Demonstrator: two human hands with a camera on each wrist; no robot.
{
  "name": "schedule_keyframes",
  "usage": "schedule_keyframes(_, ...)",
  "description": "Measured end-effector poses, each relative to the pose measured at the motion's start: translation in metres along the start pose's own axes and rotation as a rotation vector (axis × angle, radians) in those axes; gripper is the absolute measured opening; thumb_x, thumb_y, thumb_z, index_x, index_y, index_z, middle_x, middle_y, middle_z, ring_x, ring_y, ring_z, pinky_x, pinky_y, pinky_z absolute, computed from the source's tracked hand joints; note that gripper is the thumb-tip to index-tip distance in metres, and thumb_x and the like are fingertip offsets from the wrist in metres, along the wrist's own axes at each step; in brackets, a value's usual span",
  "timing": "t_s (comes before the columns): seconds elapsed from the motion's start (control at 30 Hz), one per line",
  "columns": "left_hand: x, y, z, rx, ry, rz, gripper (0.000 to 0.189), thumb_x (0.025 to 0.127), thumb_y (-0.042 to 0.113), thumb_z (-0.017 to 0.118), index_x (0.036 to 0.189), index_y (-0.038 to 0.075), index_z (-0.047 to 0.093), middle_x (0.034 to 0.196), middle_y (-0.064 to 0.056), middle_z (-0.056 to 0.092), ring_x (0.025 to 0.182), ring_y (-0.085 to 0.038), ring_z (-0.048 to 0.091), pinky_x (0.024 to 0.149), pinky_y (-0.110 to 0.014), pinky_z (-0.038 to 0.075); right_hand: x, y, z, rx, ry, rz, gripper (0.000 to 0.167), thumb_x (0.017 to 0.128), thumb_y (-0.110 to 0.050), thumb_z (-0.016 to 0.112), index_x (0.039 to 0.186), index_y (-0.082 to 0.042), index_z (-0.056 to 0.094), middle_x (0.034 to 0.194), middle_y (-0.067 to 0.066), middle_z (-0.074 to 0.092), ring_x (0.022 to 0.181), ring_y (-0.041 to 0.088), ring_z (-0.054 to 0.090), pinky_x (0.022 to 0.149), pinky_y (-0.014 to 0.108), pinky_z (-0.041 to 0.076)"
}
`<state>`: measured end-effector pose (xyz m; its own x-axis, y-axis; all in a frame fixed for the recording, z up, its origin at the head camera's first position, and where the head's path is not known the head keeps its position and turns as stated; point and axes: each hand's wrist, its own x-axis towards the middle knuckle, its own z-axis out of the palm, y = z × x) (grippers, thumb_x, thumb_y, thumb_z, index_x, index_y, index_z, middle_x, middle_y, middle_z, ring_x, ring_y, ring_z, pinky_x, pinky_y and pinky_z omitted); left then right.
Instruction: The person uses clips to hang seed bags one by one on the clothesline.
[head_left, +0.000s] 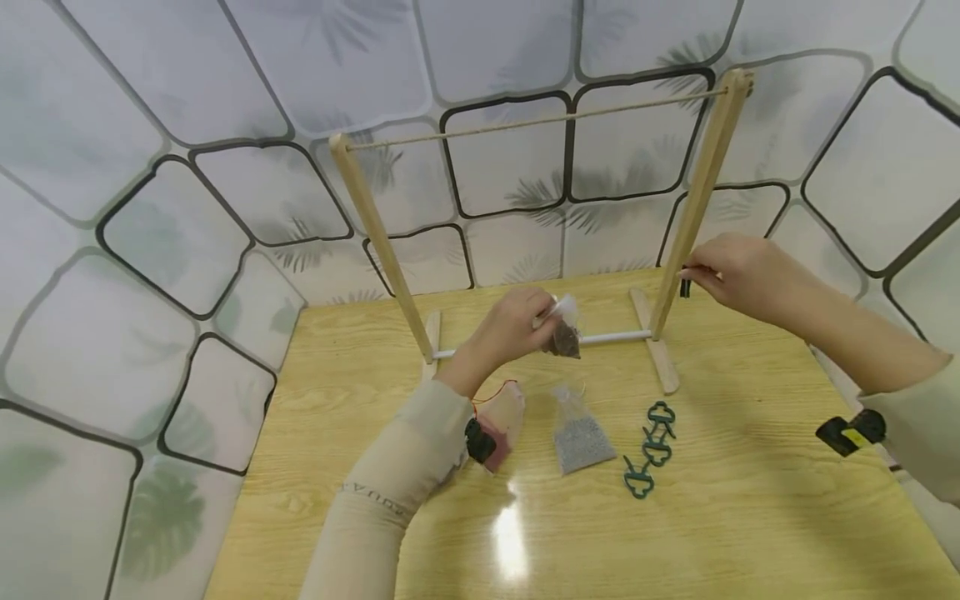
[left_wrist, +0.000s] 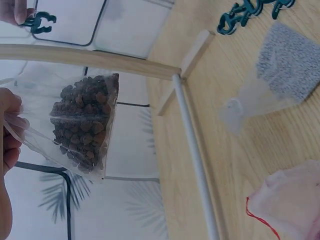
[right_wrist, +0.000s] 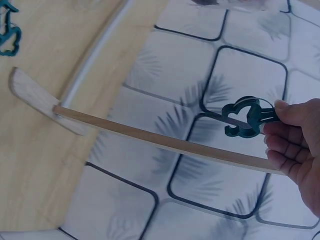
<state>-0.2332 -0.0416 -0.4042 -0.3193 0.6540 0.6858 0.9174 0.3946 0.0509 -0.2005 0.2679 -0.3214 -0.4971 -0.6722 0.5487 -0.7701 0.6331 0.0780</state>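
Observation:
My left hand [head_left: 512, 323] grips the top of a clear plastic bag [left_wrist: 82, 125] with small dark brown lumps inside. It holds the bag off the table, between the two wooden posts. Farther right, my right hand [head_left: 742, 273] pinches a dark green plastic clip [right_wrist: 242, 118] between thumb and fingers, beside the right wooden post [head_left: 697, 200]. The clip's jaws look parted and grip nothing. On the table lie a mesh bag of grey granules [head_left: 583, 442], several linked green clips [head_left: 657, 450], and a pale pink pouch with red cord [head_left: 504, 412], partly hidden by my left sleeve.
A wooden frame stands at the back of the table [head_left: 712, 517]. Thin twine [head_left: 540, 122] spans its post tops, and a white rod [head_left: 615, 337] joins the posts low down. Patterned panels [head_left: 510, 167] surround the table's back and sides.

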Motion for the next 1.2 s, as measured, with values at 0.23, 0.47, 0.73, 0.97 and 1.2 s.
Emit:
schedule_keyframes(0.23, 0.020, -0.001, -0.003, -0.007, 0.012, 0.000, 0.010, 0.087, 0.007, 0.063, 0.079, 0.004, 0.058, 0.069, -0.004, 0.056, 0.063, -0.016, 0.046, 0.063, -0.030, 0.041, 0.018, 0.003, -0.022, -0.020, 0.055, -0.016, 0.069, 0.097, -0.048, 0.028, 0.076, 0.005, 0.066, 0.063, 0.013, 0.061, 0.054, 0.025, 0.056, 0.047, 0.040, 0.045)
schedule_keyframes(0.47, 0.038, 0.000, -0.007, -0.021, 0.034, -0.045, 0.017, 0.088, 0.009, 0.063, 0.075, 0.004, 0.053, 0.067, -0.005, 0.051, 0.063, -0.017, 0.042, 0.063, -0.031, 0.038, 0.029, 0.009, -0.033, -0.029, 0.111, -0.038, 0.071, 0.098, -0.050, 0.029, 0.075, 0.006, 0.066, 0.062, 0.014, 0.061, 0.052, 0.025, 0.057, 0.047, 0.041, 0.047)
schedule_keyframes(0.73, 0.063, -0.003, -0.009, -0.015, 0.040, -0.127, 0.026, 0.089, 0.010, 0.062, 0.069, 0.006, 0.046, 0.065, -0.003, 0.042, 0.062, -0.016, 0.035, 0.061, -0.030, 0.033, 0.046, 0.014, -0.050, -0.046, 0.161, -0.059, 0.066, 0.098, -0.049, 0.036, 0.073, 0.004, 0.067, 0.064, 0.013, 0.064, 0.050, 0.021, 0.058, 0.046, 0.033, 0.043)
schedule_keyframes(0.97, 0.093, -0.005, -0.015, -0.012, -0.014, -0.241, 0.027, 0.093, 0.014, 0.058, 0.069, 0.007, 0.046, 0.067, -0.003, 0.043, 0.063, -0.016, 0.036, 0.062, -0.029, 0.032, 0.069, 0.025, -0.071, -0.022, 0.162, -0.066, 0.066, 0.096, -0.052, 0.038, 0.075, 0.002, 0.069, 0.062, 0.008, 0.065, 0.049, 0.001, 0.045, 0.049, 0.017, 0.034)
schedule_keyframes(1.2, 0.112, -0.003, -0.016, -0.027, -0.091, -0.329, 0.024, 0.096, 0.018, 0.054, 0.075, 0.007, 0.048, 0.071, -0.002, 0.044, 0.067, -0.016, 0.037, 0.065, -0.029, 0.033, 0.095, 0.026, -0.085, 0.026, 0.169, -0.138, 0.062, 0.095, -0.050, 0.043, 0.075, 0.003, 0.069, 0.066, 0.011, 0.066, 0.057, -0.007, 0.045, 0.051, 0.012, 0.036)
